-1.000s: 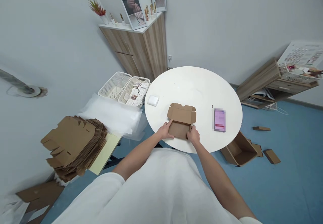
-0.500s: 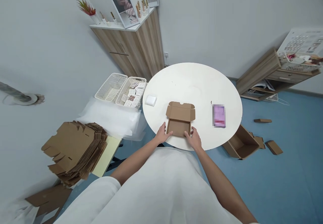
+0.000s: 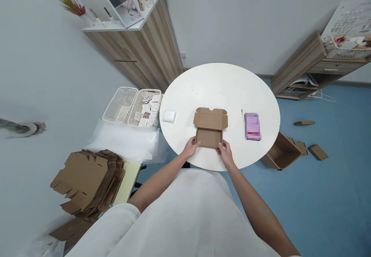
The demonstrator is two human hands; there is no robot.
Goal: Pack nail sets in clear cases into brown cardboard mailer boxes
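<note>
A small brown cardboard box (image 3: 209,136) lies on the white oval table (image 3: 214,87), its lid raised on the far side and its inside bare. My left hand (image 3: 191,147) grips the near left corner, thumb over the rim. At the near right corner my right hand (image 3: 226,152) is closed on the box in the same way. Left of the box sits a small white packet (image 3: 169,116). Off to the right is a purple item (image 3: 252,126), blurred by pixelation.
White plastic baskets (image 3: 120,104) stand left of the table, one holding cards. Nearer are translucent white sheets (image 3: 124,139) and a stack of flattened cardboard boxes (image 3: 84,179). A larger open carton (image 3: 281,152) and small boxes (image 3: 318,152) lie on the blue floor at right.
My hands have shifted the box slightly away from me, still gripping both near corners; the right hand's fingers have closed more on it. The camera view has tilted a little.
</note>
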